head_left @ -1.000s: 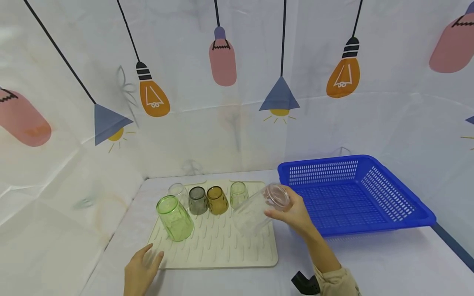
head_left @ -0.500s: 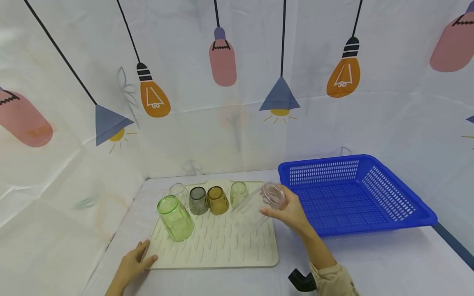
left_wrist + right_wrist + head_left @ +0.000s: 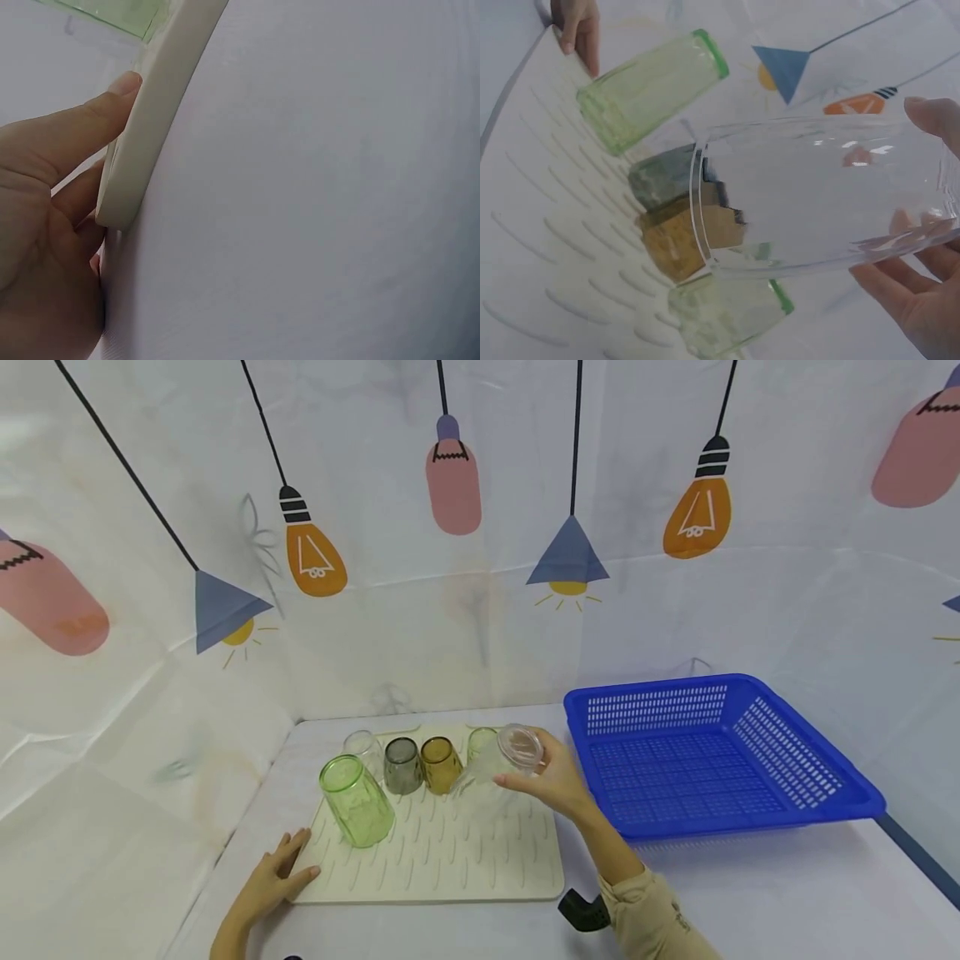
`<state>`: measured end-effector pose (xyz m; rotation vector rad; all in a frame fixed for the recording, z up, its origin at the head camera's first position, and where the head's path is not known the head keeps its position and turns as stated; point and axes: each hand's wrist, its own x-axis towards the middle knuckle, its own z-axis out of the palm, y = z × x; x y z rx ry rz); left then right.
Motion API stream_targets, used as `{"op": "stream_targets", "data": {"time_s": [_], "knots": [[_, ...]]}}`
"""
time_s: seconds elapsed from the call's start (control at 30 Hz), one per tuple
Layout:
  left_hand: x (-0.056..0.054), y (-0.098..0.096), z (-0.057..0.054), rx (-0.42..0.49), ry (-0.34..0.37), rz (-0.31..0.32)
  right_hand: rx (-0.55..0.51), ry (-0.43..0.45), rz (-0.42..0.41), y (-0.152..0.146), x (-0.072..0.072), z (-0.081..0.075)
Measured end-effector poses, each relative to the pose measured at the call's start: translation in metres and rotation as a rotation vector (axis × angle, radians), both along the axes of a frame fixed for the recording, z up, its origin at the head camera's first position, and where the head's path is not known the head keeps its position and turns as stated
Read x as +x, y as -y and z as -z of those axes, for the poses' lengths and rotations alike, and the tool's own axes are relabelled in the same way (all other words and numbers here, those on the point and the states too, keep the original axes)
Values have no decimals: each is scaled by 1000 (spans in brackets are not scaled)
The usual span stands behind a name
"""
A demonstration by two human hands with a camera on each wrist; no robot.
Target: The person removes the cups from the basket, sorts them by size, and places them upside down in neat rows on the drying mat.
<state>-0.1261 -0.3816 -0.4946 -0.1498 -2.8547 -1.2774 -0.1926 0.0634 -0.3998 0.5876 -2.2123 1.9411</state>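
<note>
My right hand (image 3: 557,777) grips a large clear glass (image 3: 519,746) round its base, above the right half of a cream drying mat (image 3: 450,860). The glass tilts, its mouth toward the lower left; in the right wrist view its clear wall (image 3: 795,195) overlaps the glasses behind. Thumb over the edge, my left hand (image 3: 272,875) rests at the mat's front left corner, fingers along its side. On the mat stand a large green glass (image 3: 356,810), a small clear glass (image 3: 362,746), a grey glass (image 3: 402,768), an amber glass (image 3: 441,767) and a partly hidden pale green glass (image 3: 482,739).
A blue perforated basket (image 3: 720,827) stands right of the mat on a white-covered table (image 3: 750,893). Behind hangs a white sheet (image 3: 390,643) printed with lamps. A black object (image 3: 583,912) lies against the right sleeve.
My right hand has carried the clear glass leftward, and it now covers part of the pale green glass. My left hand has moved left and come to the mat's corner.
</note>
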Motion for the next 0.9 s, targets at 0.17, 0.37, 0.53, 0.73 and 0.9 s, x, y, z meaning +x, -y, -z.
{"op": "stream_targets", "data": {"time_s": [0.17, 0.37, 0.53, 0.73, 0.9], "knots": [[1, -4, -1, -25, -2, -25, 33, 5, -15, 16, -8, 4], [2, -5, 0, -51, -12, -59, 52, 20, -49, 36, -16, 8], [1, -6, 0, -55, -20, -72, 92, 14, -78, 53, -21, 12], [2, -6, 0, -37, -1, -86, 150, -14, -104, 72, -27, 18], [2, -6, 1, -30, -7, -94, 190, -25, -121, 85, -28, 21]]}}
